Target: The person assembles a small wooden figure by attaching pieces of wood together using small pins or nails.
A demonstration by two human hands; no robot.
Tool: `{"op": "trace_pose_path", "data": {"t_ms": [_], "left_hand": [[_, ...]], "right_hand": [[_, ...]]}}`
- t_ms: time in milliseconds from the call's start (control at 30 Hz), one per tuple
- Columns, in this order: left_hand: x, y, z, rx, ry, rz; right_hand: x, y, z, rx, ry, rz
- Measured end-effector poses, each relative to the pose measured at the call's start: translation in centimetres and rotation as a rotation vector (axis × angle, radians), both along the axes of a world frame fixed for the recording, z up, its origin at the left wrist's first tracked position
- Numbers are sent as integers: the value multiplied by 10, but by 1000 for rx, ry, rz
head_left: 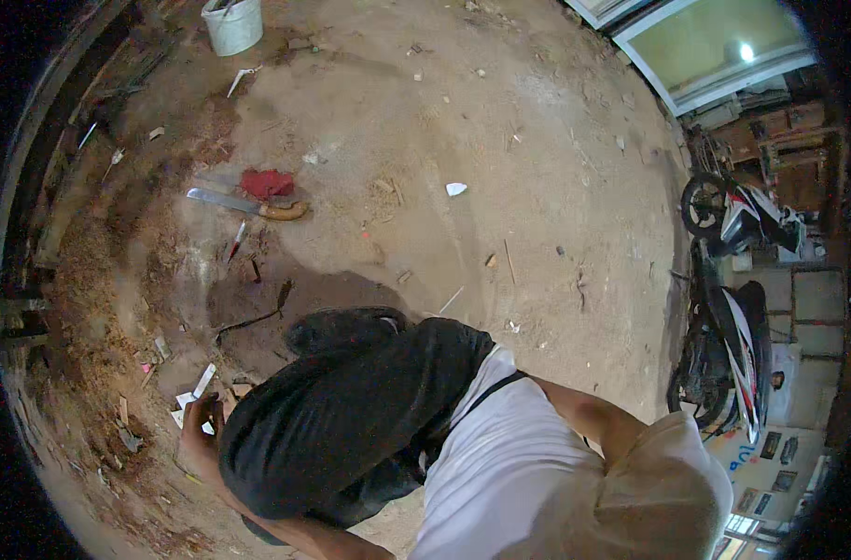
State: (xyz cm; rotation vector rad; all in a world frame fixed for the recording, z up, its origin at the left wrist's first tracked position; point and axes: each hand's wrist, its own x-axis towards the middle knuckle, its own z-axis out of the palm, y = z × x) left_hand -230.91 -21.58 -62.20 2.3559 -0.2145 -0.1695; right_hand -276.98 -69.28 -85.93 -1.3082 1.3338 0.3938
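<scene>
Down at the left, beside my dark-trousered knee, my left hand [202, 425] reaches close to the littered ground. Its fingers are bent in around small white pieces, and a narrow white strip [204, 379] sticks out past the fingertips. What exactly these pieces are is too small to tell. My right arm [584, 411] bends back toward my body, and the right hand is hidden behind it. Ahead of my knees lies a long knife [230, 201] with a wooden handle, next to a red cloth-like lump [268, 184]. A smaller red-and-white pointed tool [237, 241] lies nearer.
A white bucket [233, 28] stands at the far left, with a pale tool [243, 80] near it. A dark curved strip [255, 319] lies before my foot. Wood chips and scraps litter the sandy ground. Motorcycles [738, 317] stand along the right, below a framed glass panel [715, 47].
</scene>
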Motion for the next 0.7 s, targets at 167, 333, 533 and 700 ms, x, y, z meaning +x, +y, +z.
{"op": "trace_pose_path", "data": {"t_ms": [167, 333, 533, 700], "left_hand": [[1, 7, -3, 53, -38, 33], [-5, -9, 21, -52, 64, 24], [-9, 8, 49, -42, 35, 142], [-15, -1, 54, -53, -51, 141]], "right_hand": [[-3, -3, -23, 113, -103, -222], [9, -88, -29, 344, -276, -646], [109, -39, 16, 184, -426, 160], [134, -64, 16, 77, -258, 360]]}}
